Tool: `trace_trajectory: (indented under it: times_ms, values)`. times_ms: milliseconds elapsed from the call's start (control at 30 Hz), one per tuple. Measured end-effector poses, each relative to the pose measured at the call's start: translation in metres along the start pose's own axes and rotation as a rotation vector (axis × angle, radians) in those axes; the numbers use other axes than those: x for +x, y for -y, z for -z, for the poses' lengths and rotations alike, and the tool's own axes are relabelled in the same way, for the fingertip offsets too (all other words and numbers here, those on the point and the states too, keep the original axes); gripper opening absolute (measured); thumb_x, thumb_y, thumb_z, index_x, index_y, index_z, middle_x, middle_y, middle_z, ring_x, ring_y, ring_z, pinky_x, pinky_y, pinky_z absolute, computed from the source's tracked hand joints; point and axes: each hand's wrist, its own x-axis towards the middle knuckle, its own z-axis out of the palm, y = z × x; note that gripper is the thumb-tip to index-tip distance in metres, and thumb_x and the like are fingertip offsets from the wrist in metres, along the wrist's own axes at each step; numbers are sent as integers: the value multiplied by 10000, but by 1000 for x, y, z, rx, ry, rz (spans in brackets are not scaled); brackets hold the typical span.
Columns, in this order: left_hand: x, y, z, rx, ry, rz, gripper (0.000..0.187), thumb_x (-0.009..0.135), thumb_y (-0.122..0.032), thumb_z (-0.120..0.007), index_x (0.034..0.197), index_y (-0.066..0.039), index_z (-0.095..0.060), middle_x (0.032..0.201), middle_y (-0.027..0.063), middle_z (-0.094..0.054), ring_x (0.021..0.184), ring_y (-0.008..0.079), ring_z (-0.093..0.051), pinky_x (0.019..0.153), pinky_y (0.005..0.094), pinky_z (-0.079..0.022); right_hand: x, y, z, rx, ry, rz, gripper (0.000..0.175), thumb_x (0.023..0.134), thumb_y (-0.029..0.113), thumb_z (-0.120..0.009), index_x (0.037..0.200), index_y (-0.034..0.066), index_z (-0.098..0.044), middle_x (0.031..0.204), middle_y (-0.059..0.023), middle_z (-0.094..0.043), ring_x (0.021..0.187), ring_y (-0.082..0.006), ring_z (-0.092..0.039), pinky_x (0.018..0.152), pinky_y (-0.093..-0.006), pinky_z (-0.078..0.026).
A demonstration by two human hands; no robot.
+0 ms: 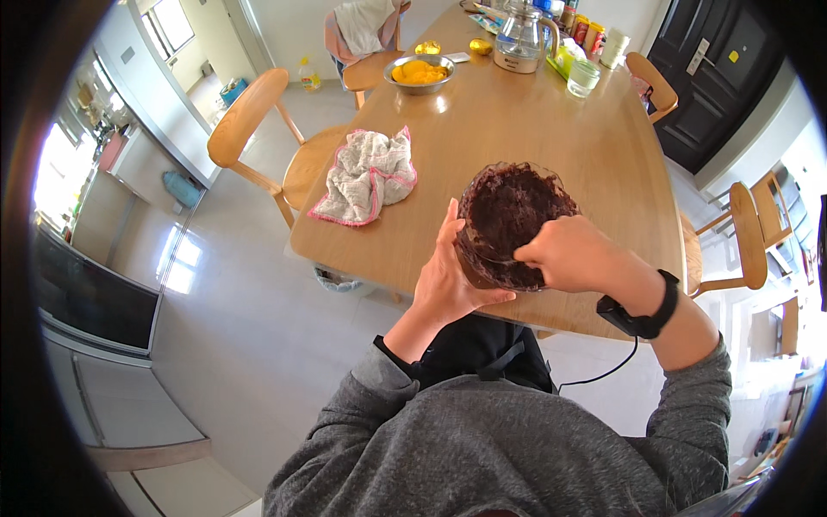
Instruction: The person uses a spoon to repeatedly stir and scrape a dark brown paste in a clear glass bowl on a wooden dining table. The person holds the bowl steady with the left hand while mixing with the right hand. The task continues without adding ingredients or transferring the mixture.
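A clear glass bowl [466, 244] stands near the table's front edge, its inner walls smeared with dark mash. Thick, purplish-brown mash [510, 203] fills it. My left hand [449, 278] cups the bowl's near left side, fingers along the wall and thumb spread low at the front. Curled into a fist, my right hand [572, 253] is over the near right part of the bowl, its thumb by the rim. Whatever that fist grips is hidden beneath the fingers. A black strap with a small box [639, 310] and a cable circles my right wrist.
A crumpled pink-edged cloth [371, 176] lies left on the wooden table [504, 129]. Farther back are a metal bowl [420, 87] of orange-yellow food, a glass kettle [519, 39] and a glass cup [583, 79]. Wooden chairs [252, 123] flank the table.
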Motion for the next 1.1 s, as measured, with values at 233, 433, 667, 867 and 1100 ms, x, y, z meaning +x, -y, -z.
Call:
trace_trajectory:
  times_ms: [233,433,667,867,1100]
  values:
    - [3,2,2,85,-20,-76,1239,517,-491,-961,1417,-119,-196,1576,313,-208,1356,451,-449,988,461,-521,-12,5,-2,-132,2,-45,110,708,100,-664,791,73,-731,761,-166,-700,756,-341,-707,657,-442,-565]
    - [3,-1,2,-22,-15,-21,1196,547,-419,-970,1408,-115,-197,1585,273,-226,1325,412,-500,986,437,-532,3,-2,-11,-16,44,42,121,731,74,-641,804,75,-738,770,-166,-696,768,-350,-696,668,-440,-559]
    - [-3,6,-1,-58,9,51,1133,628,-425,-933,1420,-104,-190,1600,211,-241,1312,379,-521,1011,429,-526,-17,-15,0,258,-76,-138,231,816,106,-614,987,126,-767,874,-185,-704,826,-375,-677,732,-469,-544]
    - [-3,7,-1,-15,27,9,1221,644,-437,-920,1492,-80,-117,1596,216,-245,1378,368,-450,1062,439,-485,8,-19,-5,332,-292,-201,201,838,128,-607,979,97,-748,878,-191,-704,847,-391,-676,749,-479,-547]
    - [-5,14,-2,-130,56,75,1184,688,-377,-911,1506,-81,-108,1606,194,-246,1438,334,-378,1090,448,-449,8,-7,-13,-45,16,22,147,738,113,-657,873,102,-716,785,-154,-700,796,-347,-706,693,-454,-569]
